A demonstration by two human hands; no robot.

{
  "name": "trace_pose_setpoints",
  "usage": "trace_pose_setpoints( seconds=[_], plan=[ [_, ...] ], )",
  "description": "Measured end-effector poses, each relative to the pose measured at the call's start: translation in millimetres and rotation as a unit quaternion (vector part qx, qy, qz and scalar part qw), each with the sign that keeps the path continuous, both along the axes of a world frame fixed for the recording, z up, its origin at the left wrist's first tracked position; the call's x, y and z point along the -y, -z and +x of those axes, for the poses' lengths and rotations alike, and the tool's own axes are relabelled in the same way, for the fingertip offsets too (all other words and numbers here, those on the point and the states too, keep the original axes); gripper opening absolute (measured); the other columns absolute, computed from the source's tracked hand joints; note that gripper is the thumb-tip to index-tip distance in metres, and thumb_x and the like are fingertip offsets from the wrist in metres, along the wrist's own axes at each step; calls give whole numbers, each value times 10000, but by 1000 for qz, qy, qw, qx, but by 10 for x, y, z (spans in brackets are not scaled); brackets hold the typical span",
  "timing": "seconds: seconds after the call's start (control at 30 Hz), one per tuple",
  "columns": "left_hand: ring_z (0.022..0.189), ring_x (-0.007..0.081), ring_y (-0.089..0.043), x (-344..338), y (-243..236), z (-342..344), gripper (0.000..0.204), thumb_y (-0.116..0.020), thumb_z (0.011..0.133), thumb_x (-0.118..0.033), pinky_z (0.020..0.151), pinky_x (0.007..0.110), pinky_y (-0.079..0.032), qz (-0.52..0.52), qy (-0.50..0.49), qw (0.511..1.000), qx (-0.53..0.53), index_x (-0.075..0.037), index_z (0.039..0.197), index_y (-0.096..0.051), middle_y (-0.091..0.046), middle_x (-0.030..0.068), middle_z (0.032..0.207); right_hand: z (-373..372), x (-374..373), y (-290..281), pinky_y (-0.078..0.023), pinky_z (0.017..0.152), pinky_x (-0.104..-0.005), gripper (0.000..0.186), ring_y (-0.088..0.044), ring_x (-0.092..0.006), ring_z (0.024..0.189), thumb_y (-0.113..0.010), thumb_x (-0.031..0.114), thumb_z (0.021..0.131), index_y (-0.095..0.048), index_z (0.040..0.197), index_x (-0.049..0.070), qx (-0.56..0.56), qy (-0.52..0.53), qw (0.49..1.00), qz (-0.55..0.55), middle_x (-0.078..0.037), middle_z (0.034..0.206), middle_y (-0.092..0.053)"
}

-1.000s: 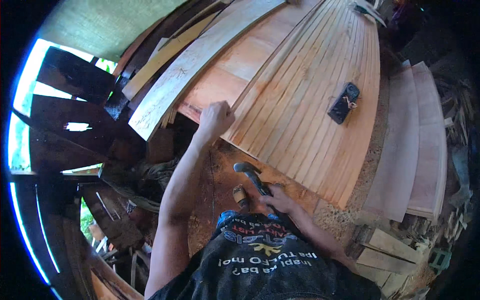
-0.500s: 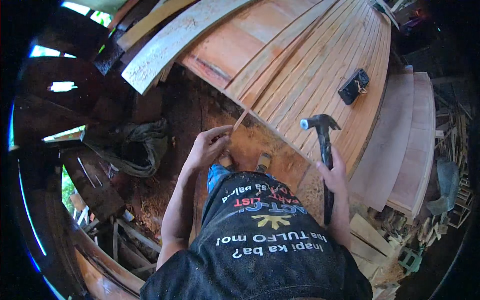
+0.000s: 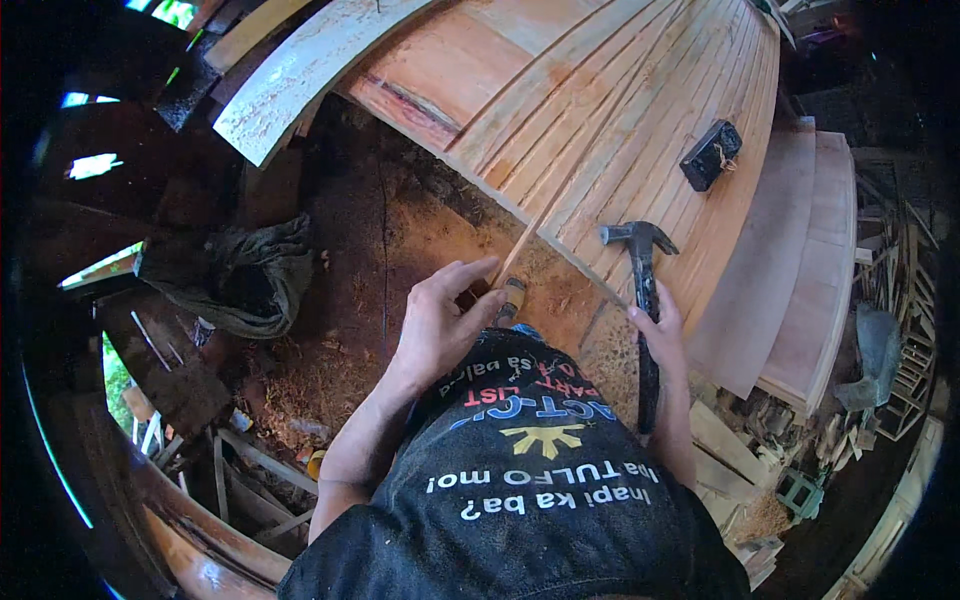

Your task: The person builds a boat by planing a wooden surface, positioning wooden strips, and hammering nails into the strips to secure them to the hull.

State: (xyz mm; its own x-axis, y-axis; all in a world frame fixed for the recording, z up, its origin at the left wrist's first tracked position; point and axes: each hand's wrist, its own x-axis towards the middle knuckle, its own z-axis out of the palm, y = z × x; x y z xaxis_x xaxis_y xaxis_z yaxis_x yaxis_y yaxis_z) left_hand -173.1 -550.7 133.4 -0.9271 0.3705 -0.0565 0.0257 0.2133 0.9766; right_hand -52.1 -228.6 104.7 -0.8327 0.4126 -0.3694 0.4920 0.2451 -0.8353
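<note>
In my right hand is a claw hammer with a dark handle, held upright with its head away from me. My left hand has its thumb and fingers around the near end of a thin wooden strip; the exact contact is partly hidden by the fingers. The strip slants from this hand over the near edge of a planked wooden surface, shaped like a boat hull, and continues along its narrow seams. The hammer head hovers over or near the surface's near right part.
On the planks stands a black block-like object with shavings on it. A pale curved board lies at the far left. Curved plywood panels flank the right side. Dark cloth hangs at left, and sawdust covers the ground.
My left hand has shifted right and nearer, the strip's end with it, and more strip shows past the edge. The right hand keeps the hammer almost in place. The view has shifted slightly.
</note>
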Motion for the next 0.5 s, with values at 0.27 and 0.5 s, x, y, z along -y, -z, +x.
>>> trace_pose_setpoints(
  seconds=[0.27, 0.5],
  plan=[
    [677, 124, -565, -33, -169, -30, 311, -676, 845, -129, 602, 266, -453, 53, 32, 980, 189, 7, 1123, -651, -551, 54, 754, -57, -15, -82, -450, 452, -235, 532, -525, -74, 528, -673, 63, 812, -447, 1289, 1, -9, 9, 997, -79, 6, 786, -511],
    [611, 130, -539, -55, -176, 21, 292, -669, 833, -78, 556, 251, -437, -21, 52, 998, -29, -3, 1114, -645, -546, 61, 749, -104, 23, -164, -461, 443, -239, 571, -533, -96, 494, -667, 50, 806, -407, 1310, -17, -7, 30, 994, -106, -14, 756, -523]
  ],
)
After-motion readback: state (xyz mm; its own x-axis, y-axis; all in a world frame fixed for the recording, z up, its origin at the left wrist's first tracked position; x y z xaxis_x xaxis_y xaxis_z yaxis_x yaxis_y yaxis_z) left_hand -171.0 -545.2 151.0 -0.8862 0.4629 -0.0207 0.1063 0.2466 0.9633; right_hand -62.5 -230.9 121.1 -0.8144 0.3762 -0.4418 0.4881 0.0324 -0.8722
